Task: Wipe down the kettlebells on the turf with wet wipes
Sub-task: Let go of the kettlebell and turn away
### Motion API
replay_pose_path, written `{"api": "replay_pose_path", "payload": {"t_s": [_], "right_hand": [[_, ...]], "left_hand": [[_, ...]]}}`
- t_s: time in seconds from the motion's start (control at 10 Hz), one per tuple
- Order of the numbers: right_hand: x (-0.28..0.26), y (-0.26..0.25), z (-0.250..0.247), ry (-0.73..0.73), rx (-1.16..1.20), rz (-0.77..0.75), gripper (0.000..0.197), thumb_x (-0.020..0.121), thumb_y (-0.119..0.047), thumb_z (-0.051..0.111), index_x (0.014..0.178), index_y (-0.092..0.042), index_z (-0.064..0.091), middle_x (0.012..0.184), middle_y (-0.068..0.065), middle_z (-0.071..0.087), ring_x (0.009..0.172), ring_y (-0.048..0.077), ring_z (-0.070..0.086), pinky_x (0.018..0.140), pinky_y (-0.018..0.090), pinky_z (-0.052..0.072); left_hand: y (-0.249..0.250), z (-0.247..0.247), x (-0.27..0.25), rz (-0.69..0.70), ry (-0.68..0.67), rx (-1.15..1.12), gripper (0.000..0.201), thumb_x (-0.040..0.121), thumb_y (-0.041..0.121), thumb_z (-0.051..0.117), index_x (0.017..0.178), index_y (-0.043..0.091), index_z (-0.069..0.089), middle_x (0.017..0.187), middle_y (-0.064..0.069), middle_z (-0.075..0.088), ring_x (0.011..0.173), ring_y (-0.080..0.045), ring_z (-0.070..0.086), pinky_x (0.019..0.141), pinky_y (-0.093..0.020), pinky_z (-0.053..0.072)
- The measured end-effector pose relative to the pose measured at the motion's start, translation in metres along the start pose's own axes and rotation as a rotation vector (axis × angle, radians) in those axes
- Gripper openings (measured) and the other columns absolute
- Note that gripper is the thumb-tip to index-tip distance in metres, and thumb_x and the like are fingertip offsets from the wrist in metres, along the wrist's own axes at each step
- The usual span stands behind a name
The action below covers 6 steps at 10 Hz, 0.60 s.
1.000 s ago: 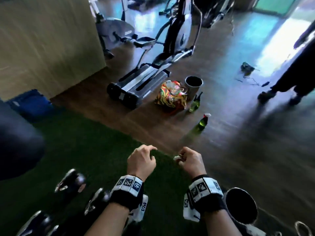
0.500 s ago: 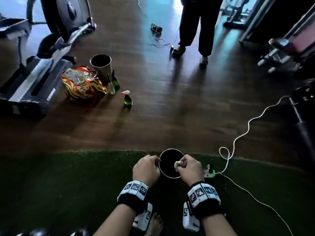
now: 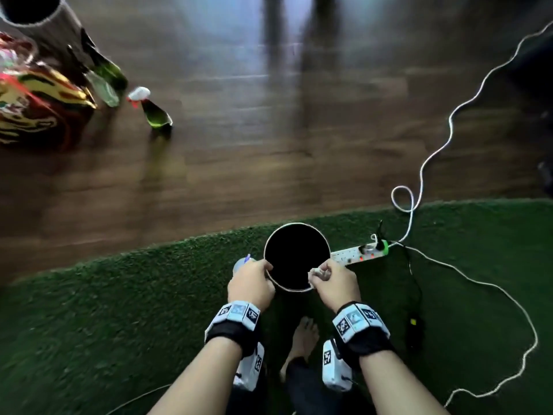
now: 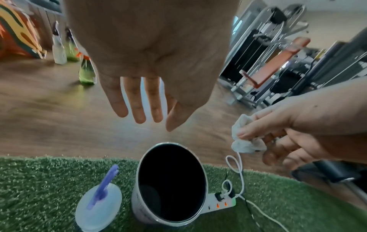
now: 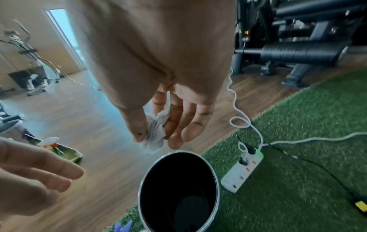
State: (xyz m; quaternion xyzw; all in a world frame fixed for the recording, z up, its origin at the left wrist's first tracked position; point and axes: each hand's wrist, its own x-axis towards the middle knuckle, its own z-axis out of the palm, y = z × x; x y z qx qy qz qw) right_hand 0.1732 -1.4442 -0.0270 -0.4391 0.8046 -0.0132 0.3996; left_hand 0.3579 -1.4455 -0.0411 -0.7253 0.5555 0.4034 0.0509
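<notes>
Both hands have come over the metal bin; the left hand now hangs open, apparently; kettlebells have left view.

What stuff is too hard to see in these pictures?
- Inside of the bin: just black in every view, so what it holds is unknown.
- Kettlebells: none in any view.
- Colourful bag: cut off by the head view's left edge and blurred.
- Cup contents: its lid hides them in the left wrist view.
</notes>
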Motion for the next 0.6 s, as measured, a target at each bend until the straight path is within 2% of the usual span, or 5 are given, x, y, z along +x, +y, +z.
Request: {"api": "replay_pose_path", "payload": {"t_s": [0.1,0.2,0.3,0.4,0.6], "right_hand": [[0.051,0.02,0.037,-0.045,-0.029,0.047,0.023,0.081,-0.03,0.076,0.074,-0.021,0.056,0.076,-0.001,0.065,0.075,0.023,0.062,0.064,0.027,0.045],[0.093,0.035,0.068,-0.101,-0.06,0.084,0.019,0.081,-0.029,0.073,0.077,-0.022,0.057,0.084,0.004,0.068,0.08,0.027,0.065,0.069,0.032,0.053],[0.127,0.047,0.092,-0.158,-0.098,0.063,0.02,0.081,-0.028,0.075,0.098,-0.024,0.066,0.102,0.006,0.071,0.097,0.027,0.067,0.085,0.035,0.056],[0.148,0.055,0.104,-0.239,-0.162,0.043,0.053,0.081,-0.026,0.075,0.132,-0.026,0.059,0.122,0.009,0.068,0.115,0.026,0.063,0.097,0.034,0.052],[0.16,0.051,0.104,-0.277,-0.175,-0.013,0.057,0.085,-0.021,0.068,0.14,-0.028,0.054,0.131,0.008,0.065,0.122,0.025,0.06,0.103,0.034,0.049]], "left_hand": [[-0.014,0.039,0.05,-0.013,-0.048,0.017,0.035,0.09,0.019,0.056,0.12,0.031,0.069,0.126,0.003,0.065,0.115,-0.024,0.064,0.091,-0.039,0.055],[-0.022,0.073,0.09,-0.026,-0.092,0.016,0.035,0.091,0.02,0.057,0.123,0.03,0.069,0.127,0.002,0.066,0.116,-0.023,0.064,0.091,-0.036,0.053],[-0.024,0.099,0.119,-0.039,-0.115,0.032,0.038,0.091,0.017,0.059,0.126,0.027,0.068,0.127,0.0,0.067,0.12,-0.023,0.062,0.094,-0.035,0.053],[-0.017,0.112,0.133,-0.07,-0.137,0.027,0.041,0.089,0.014,0.058,0.126,0.026,0.068,0.128,-0.003,0.065,0.121,-0.024,0.061,0.098,-0.036,0.052],[-0.003,0.114,0.137,-0.1,-0.087,-0.042,0.043,0.088,0.009,0.057,0.127,0.024,0.067,0.132,-0.003,0.063,0.121,-0.024,0.061,0.099,-0.042,0.053]]}}
